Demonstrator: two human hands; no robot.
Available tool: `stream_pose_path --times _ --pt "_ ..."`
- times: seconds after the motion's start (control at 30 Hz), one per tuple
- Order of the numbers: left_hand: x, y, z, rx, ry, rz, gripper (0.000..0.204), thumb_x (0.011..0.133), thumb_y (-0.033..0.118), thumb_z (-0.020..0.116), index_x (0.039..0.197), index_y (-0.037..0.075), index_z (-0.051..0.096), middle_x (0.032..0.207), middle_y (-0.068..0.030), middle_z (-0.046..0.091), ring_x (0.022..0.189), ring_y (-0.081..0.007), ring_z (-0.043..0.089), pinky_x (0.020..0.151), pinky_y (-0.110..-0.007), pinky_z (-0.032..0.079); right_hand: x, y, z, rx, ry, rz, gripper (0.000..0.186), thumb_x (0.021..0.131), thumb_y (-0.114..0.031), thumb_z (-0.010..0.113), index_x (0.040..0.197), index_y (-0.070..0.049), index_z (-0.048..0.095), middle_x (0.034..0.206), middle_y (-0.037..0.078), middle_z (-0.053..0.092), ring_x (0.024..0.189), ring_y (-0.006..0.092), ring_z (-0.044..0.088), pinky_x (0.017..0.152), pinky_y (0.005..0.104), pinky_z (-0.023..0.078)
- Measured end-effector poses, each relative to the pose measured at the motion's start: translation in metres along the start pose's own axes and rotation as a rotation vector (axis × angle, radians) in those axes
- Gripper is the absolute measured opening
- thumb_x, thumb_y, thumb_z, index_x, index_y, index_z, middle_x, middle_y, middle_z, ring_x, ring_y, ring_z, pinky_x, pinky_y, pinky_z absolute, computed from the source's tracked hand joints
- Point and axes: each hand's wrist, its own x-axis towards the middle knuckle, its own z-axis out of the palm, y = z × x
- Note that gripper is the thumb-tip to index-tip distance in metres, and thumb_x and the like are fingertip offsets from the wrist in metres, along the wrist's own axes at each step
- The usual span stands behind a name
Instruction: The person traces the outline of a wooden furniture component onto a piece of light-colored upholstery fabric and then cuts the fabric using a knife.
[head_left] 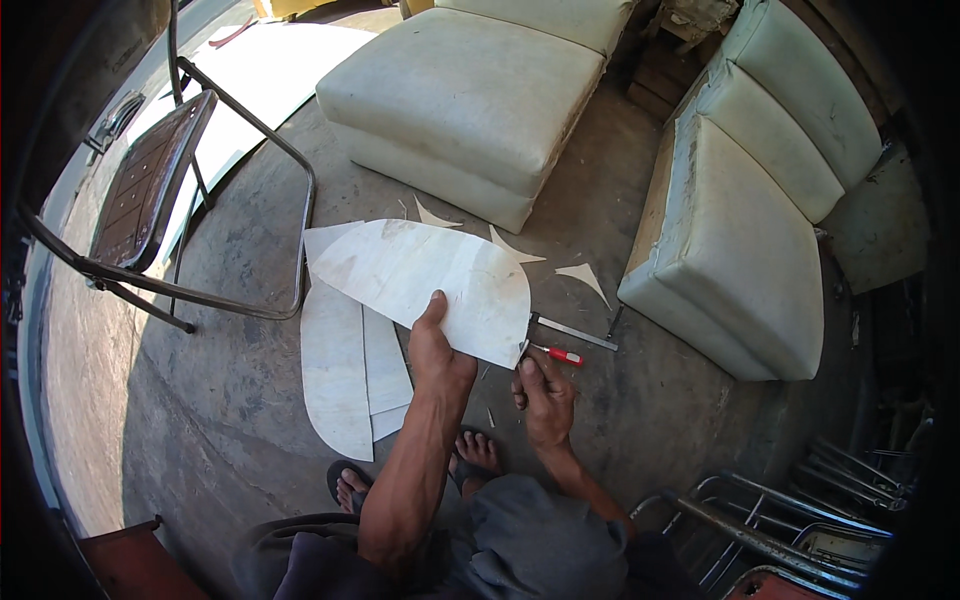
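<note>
Single head view, looking steeply down, close over hands, floor point(250, 400) beyond

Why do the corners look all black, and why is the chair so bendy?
In the head view, the fisheye lens leaves dark corners and bends straight edges near the rim, so the metal chair frame curves. Sunlight is bright on the floor at left, with a sharp chair shadow. The middle is sharp: the left hand grips the white rounded sheet, and the right hand touches its edge.
</note>
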Motion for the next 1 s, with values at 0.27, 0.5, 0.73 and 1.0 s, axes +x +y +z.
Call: stream_pose_path --times 0.27,0.5,0.73,1.0 --pt "0.002 -0.006 0.016 -0.014 0.017 0.029 0.045 0.107 0.016 0.048 0.146 -0.006 0.040 0.142 -0.0227 0.056 0.129 -0.0385 0.059 0.111 -0.054 0.048 -0.007 -0.007 -0.002 -0.068 -0.007 0.003 0.035 0.107 -0.027 0.060 0.127 -0.001 0.069 0.076 0.000 0.059 0.066 0.0060 0.050 0.059 0.0237 0.041" --pt "0.049 0.013 0.021 -0.087 0.050 0.101 0.044 0.110 0.018 0.043 0.148 -0.004 0.039 0.141 -0.0204 0.057 0.128 -0.0357 0.060 0.109 -0.052 0.051 -0.012 -0.020 -0.002 0.064 -0.067 -0.114 0.033 0.108 -0.026 0.058 0.129 -0.003 0.068 0.077 -0.001 0.059 0.064 0.0057 0.052 0.057 0.0221 0.043" --pt "0.011 0.016 0.023 -0.058 -0.043 0.105 0.043 0.111 0.019 0.044 0.145 -0.006 0.041 0.140 -0.0205 0.057 0.128 -0.0353 0.060 0.110 -0.052 0.050 0.016 -0.021 0.009 0.043 0.064 0.079 0.035 0.108 -0.030 0.058 0.130 -0.004 0.066 0.076 0.000 0.058 0.060 0.0045 0.050 0.051 0.0217 0.041" --pt "0.009 0.009 0.027 -0.066 -0.036 0.096 0.043 0.110 0.020 0.044 0.145 -0.005 0.041 0.141 -0.0207 0.057 0.129 -0.0355 0.060 0.111 -0.052 0.049 0.023 -0.016 0.011 0.054 0.069 0.061 0.035 0.106 -0.030 0.061 0.130 -0.005 0.066 0.076 0.000 0.060 0.059 0.0047 0.050 0.051 0.0212 0.040"
